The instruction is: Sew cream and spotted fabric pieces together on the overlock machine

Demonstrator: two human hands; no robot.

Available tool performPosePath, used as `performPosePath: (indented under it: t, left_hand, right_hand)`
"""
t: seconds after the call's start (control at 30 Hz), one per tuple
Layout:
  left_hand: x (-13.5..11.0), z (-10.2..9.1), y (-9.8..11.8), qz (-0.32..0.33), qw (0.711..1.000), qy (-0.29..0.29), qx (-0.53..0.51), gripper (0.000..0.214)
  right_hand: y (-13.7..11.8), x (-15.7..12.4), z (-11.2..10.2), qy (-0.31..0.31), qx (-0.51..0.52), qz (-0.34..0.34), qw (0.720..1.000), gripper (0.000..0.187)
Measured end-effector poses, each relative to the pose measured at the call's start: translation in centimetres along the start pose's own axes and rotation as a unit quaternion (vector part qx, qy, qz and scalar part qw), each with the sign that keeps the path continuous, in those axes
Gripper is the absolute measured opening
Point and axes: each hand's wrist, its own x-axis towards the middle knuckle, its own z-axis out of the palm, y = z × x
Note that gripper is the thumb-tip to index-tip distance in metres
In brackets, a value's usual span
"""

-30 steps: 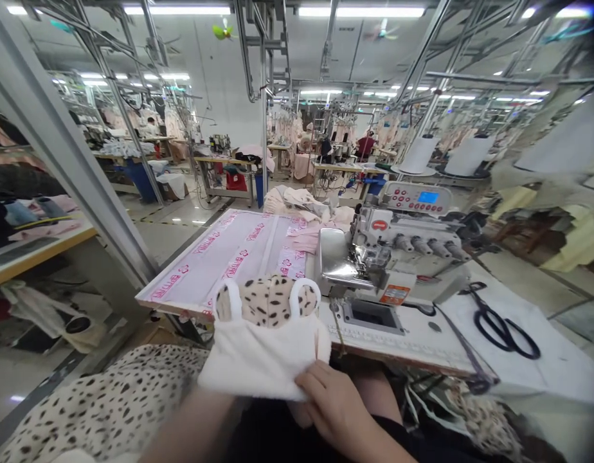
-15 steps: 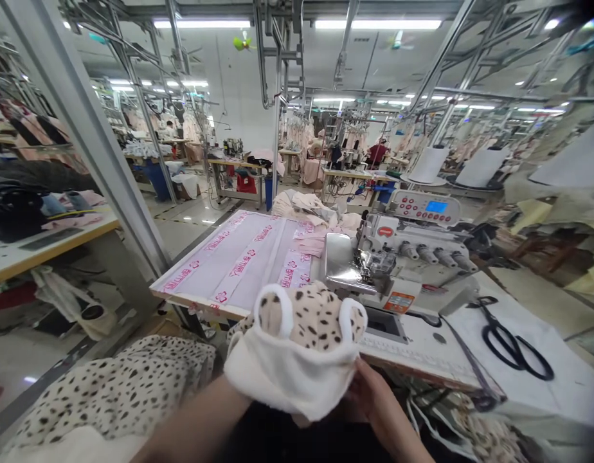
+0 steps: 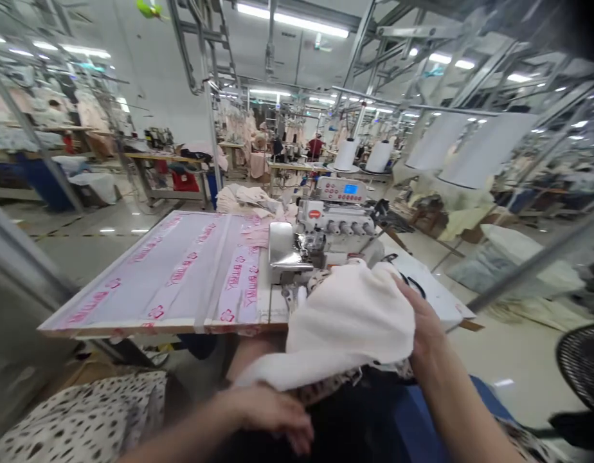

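A white fleece garment piece [image 3: 348,328] bunches in front of the sewing machine, with leopard-spotted fabric [image 3: 321,386] showing along its lower edge. My right hand [image 3: 422,318] grips its right side. My left hand [image 3: 272,410] hangs relaxed over my dark lap, just below the fleece's trailing edge, holding nothing. A larger leopard-print cloth [image 3: 80,418] lies at the lower left. The fleece hides the needle plate and most of the black scissors [image 3: 415,287].
A white overlock sewing machine [image 3: 333,218] stands on the table beyond the fleece. To its left is a wide board [image 3: 171,270] with pink printed lettering. Pale pink garments [image 3: 243,200] are piled behind it. A black fan guard [image 3: 581,363] sits at the lower right.
The spotted piece with white-trimmed ears is now covered by bunched white fleece. My right hand has risen to the fleece's right side, my left hand shows lower down, and the view has swung and tilted.
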Motion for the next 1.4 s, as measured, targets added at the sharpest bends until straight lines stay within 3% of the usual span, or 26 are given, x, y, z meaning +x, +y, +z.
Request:
performPosePath:
  t: [0.07,0.13,0.2,0.23,0.27,0.33,0.4,0.43,0.57,0.63,0.93,1.13,1.27,1.4]
  left_hand:
    - [-1.8,-0.3,2.3,0.006,1.000,0.001,-0.007,0.034]
    - [-3.7,-1.2,5.9,0.082,0.991,0.108,-0.016,0.031]
    - [-4.7,-2.2,9.8,0.221,0.941,0.256,0.034,0.028]
    - [-4.8,-2.7,11.5,0.261,0.917,0.289,0.087,0.037]
    - [-4.5,-3.1,12.8,0.282,0.909,0.281,0.125,0.053]
    - [-3.2,-3.6,14.1,0.274,0.932,0.193,0.140,0.065]
    - [-1.8,-3.8,14.0,0.240,0.951,0.146,0.132,0.056]
    - [-1.3,-4.0,13.5,0.225,0.949,0.163,0.146,0.048]
    - [-1.1,-5.0,10.7,0.168,0.875,0.346,0.293,0.017]
    - [-1.7,-5.8,9.4,0.144,0.848,0.398,0.320,0.012]
    - [-4.8,-8.2,4.9,0.090,0.857,0.452,0.232,0.019]
    - [-8.3,-8.8,3.9,0.116,0.845,0.512,0.105,0.025]
    - [-9.1,-7.3,4.6,0.152,0.824,0.542,0.068,0.030]
    - [-6.1,-3.4,7.0,0.195,0.808,0.516,0.206,0.037]
  right_hand:
    - [-1.5,-0.6,0.7,-0.069,-0.050,0.022,0.996,0.036]
    - [-2.2,-1.1,1.5,-0.156,-0.116,0.078,0.978,0.040]
    - [-2.5,-1.3,2.8,-0.249,-0.192,0.146,0.938,0.037]
    - [-2.6,-1.3,3.6,-0.295,-0.231,0.169,0.912,0.035]
    - [-2.8,-1.2,4.5,-0.334,-0.268,0.179,0.886,0.032]
    - [-3.1,-0.7,6.0,-0.374,-0.339,0.161,0.848,0.028]
    - [-3.5,0.0,7.0,-0.349,-0.401,0.101,0.841,0.026]
    - [-3.6,0.3,7.1,-0.322,-0.430,0.070,0.841,0.026]
    - [-4.0,0.9,6.5,-0.226,-0.489,0.028,0.842,0.031]
    - [-4.2,0.8,6.0,-0.211,-0.477,0.038,0.852,0.034]
    - [-6.2,0.2,4.8,-0.145,-0.316,0.020,0.937,0.033]
    - [-7.8,-1.3,4.0,-0.079,-0.283,-0.058,0.954,0.032]
    - [-6.8,-1.3,3.6,-0.100,-0.292,-0.021,0.951,0.034]
    - [-3.7,-0.5,5.3,-0.195,-0.354,0.018,0.914,0.037]
